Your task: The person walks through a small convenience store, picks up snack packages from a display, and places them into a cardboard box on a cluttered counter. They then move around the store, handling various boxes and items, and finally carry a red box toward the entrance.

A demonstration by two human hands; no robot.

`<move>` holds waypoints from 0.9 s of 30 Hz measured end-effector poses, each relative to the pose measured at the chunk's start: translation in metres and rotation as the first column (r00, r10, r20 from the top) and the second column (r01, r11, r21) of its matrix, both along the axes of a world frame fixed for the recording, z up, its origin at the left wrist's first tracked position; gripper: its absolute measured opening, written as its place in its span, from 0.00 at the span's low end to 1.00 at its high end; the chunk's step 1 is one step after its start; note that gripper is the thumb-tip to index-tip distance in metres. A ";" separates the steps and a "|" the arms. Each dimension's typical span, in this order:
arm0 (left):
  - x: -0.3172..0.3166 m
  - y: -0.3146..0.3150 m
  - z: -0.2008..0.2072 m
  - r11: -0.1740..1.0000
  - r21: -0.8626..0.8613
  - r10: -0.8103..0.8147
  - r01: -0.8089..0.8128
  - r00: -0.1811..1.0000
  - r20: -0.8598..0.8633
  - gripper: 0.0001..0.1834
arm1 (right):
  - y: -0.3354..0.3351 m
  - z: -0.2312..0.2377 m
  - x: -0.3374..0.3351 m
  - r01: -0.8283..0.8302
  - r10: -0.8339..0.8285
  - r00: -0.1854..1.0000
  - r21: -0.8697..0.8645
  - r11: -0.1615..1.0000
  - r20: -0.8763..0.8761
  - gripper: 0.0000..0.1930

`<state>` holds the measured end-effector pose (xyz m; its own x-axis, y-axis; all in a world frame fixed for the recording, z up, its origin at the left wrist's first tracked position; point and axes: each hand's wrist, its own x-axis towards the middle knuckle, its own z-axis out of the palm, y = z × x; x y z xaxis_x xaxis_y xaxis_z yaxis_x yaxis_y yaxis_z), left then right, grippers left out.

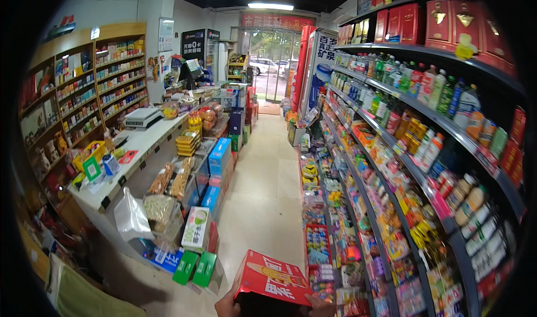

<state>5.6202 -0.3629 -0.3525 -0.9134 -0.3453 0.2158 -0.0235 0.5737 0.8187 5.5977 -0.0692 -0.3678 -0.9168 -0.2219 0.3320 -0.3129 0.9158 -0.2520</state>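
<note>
A red cardboard box (274, 275) with pale printing and a picture on its top is held low in front of me, at the lower edge of the view. My left hand (227, 304) grips its left side, and my right hand (320, 306) grips its right side near the front corner. Only parts of both hands show, and most fingers are hidden against or behind the box. Just left of the box, two green boxes (207, 271) stand on the floor by a white and green carton (196, 228).
A pale tiled aisle (257, 177) runs ahead to a glass door (274, 71). Shelves (366, 115) packed with bottles and snacks line the right. At left is a white counter (162, 141) with a scale (144, 117); a plastic bag (132, 215) hangs beside stacked goods.
</note>
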 end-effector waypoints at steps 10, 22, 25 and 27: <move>-0.297 -0.055 0.022 0.986 0.123 0.112 -0.113 0.994 0.011 0.30 | -0.061 0.054 -0.368 -0.257 0.254 0.945 -0.012 0.966 0.207 0.21; -0.750 -0.090 0.021 0.990 -0.014 -0.141 0.143 0.987 0.081 0.32 | -0.063 0.029 -0.773 -0.071 0.069 0.996 0.026 0.997 0.063 0.24; -0.848 -0.094 0.007 0.977 0.078 -0.211 0.199 0.960 0.185 0.36 | -0.057 0.055 -0.864 0.014 -0.014 0.999 -0.002 1.000 0.033 0.21; -0.911 -0.092 0.013 0.969 0.117 -0.245 0.219 0.917 0.315 0.36 | -0.045 0.044 -0.925 0.032 -0.034 0.999 -0.034 0.999 -0.043 0.21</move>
<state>4.7096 -0.4545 -0.3398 -0.9851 -0.1186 -0.1245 -0.1689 0.5304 0.8307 4.6723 -0.1138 -0.3243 -0.9081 -0.1801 0.3780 -0.2940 0.9171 -0.2692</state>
